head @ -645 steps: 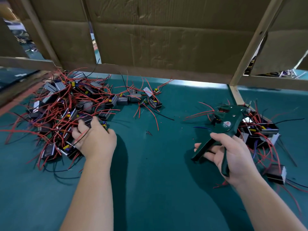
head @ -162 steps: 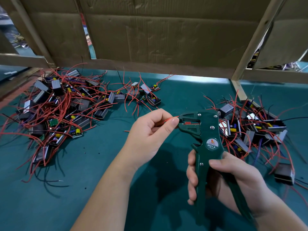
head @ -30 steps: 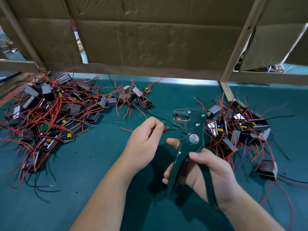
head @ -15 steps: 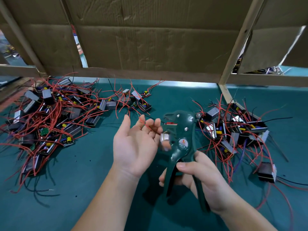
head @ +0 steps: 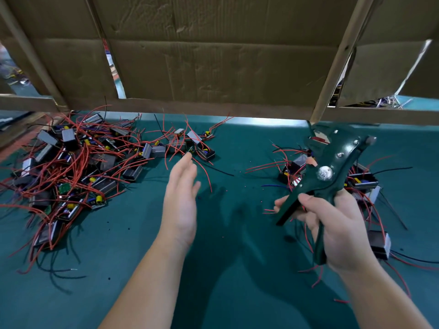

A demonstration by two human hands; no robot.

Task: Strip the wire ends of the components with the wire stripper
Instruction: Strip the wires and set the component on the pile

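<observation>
Over the right side of the table [head: 237, 269], the stripper [head: 330, 172] is held up with its head tilted up and away. The right hand [head: 332, 224] grips it, fingers curled round both handles. Just behind it lies the small pile [head: 363, 181] of components, red wires straggling toward the table's right edge. The left hand [head: 181, 200] hovers mid-table, fingers straight, palm turned rightward, holding nothing. A broad stretch of green top runs between the hands and toward the near edge. The big pile [head: 71, 167] fills the far left, reaching the cardboard wall [head: 213, 67] along the back.
</observation>
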